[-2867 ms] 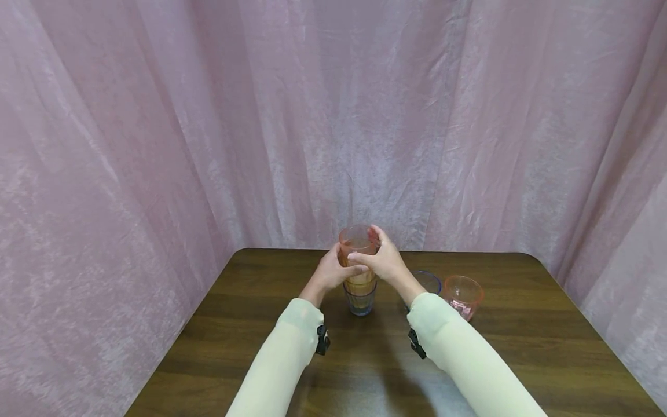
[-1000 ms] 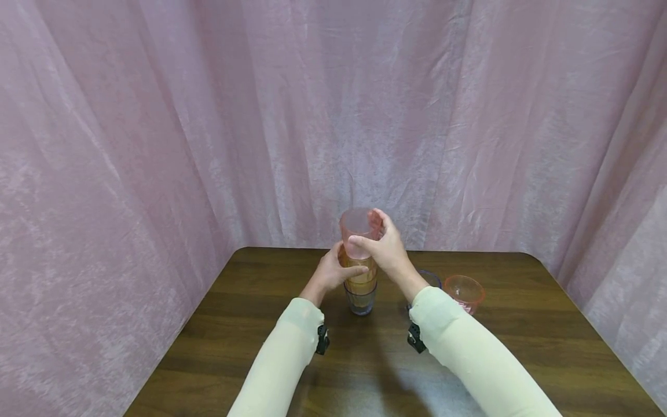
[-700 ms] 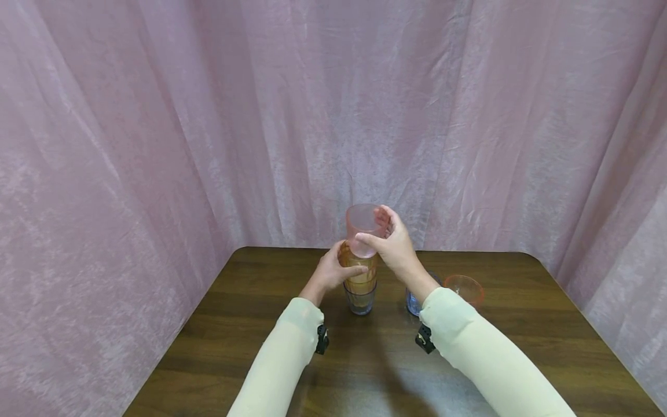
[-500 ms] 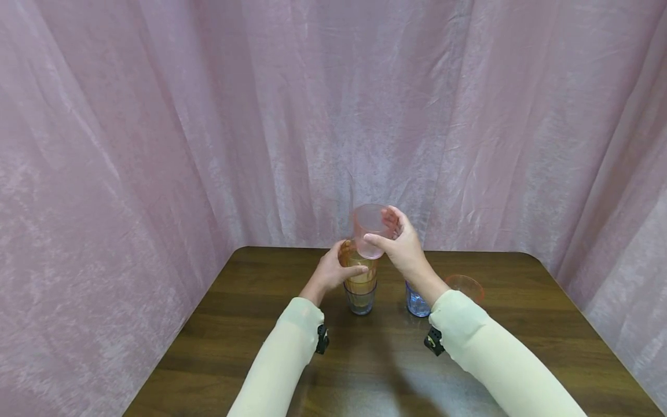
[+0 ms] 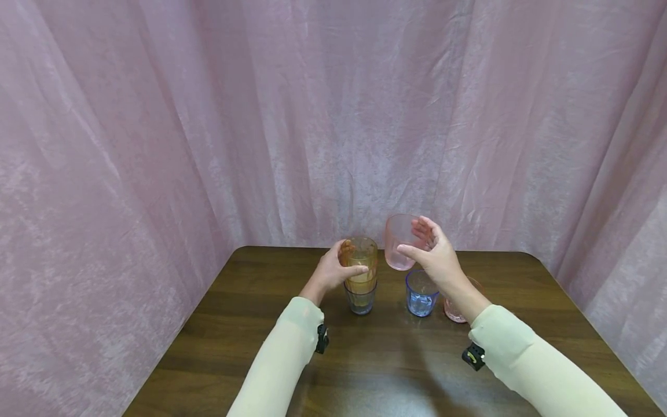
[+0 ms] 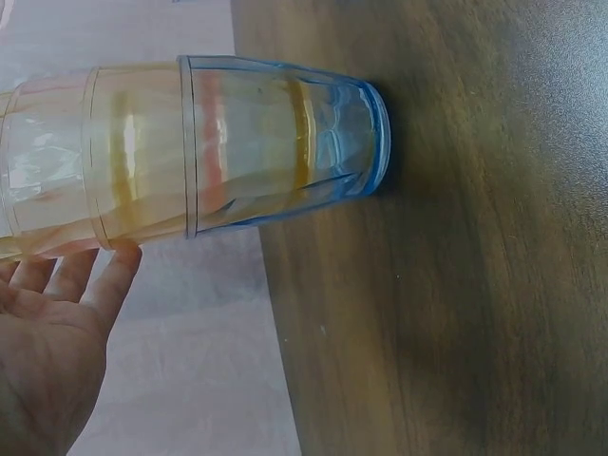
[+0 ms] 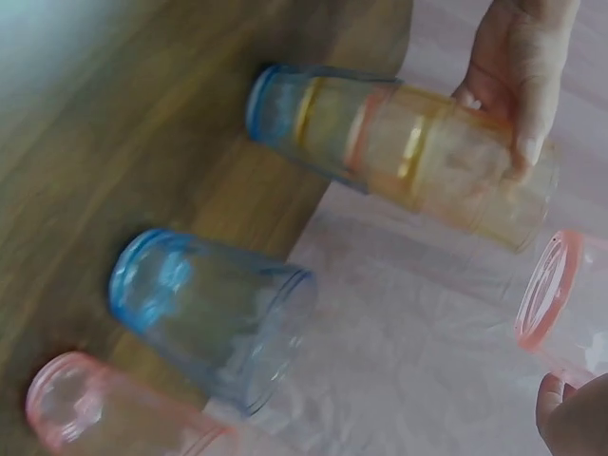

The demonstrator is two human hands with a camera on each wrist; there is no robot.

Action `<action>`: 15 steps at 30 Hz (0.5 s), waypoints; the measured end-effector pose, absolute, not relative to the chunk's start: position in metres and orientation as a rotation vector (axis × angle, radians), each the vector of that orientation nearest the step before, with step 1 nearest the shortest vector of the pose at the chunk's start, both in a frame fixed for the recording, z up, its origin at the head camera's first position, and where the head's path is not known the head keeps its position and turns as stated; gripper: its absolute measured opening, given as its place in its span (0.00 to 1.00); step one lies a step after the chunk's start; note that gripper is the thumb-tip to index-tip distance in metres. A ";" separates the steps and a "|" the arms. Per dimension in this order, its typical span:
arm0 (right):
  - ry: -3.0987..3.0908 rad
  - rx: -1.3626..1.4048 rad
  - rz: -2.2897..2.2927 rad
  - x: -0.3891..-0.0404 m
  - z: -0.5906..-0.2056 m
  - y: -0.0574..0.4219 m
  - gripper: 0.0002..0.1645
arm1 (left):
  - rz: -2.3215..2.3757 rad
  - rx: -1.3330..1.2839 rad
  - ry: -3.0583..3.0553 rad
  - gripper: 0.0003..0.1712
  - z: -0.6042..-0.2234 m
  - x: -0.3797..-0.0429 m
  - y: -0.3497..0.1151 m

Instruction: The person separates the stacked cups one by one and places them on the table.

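The head view shows the right grip [image 5: 436, 255] clasping a pink cup [image 5: 398, 240] aloft, the left wrist view the left grip [image 6: 52, 332] round a cup stack [image 6: 147, 147] on the counter [image 6: 456, 304], the right wrist view a blue cup [image 7: 214, 309] nearby.

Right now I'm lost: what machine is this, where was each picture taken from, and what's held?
There's no robot here: someone is working barehanded. The wide view comes from a camera worn on the head, looking forward and down; the two tilted ones come from cameras on each wrist. On the wooden table stand a stack of see-through cups, a separate blue cup and a pink cup, which the right arm partly hides. The left hand has its grip around the stack's amber upper part; the right hand holds another pink cup, raised off the table.
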State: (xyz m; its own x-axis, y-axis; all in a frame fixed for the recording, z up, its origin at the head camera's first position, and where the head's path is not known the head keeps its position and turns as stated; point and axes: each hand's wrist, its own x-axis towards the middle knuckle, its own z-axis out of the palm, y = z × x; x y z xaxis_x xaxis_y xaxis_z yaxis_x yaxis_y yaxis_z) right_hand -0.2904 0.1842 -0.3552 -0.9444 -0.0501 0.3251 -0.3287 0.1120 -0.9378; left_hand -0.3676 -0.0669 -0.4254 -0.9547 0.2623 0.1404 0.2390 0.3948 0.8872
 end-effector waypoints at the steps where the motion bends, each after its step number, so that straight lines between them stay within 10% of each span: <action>1: -2.176 0.370 1.923 -0.288 -0.356 0.188 0.55 | 1.652 0.465 2.603 0.55 -0.426 -0.368 -0.067; 15: -2.119 0.344 1.843 -0.264 -0.377 0.240 0.48 | 1.638 0.437 2.595 0.57 -0.425 -0.366 -0.067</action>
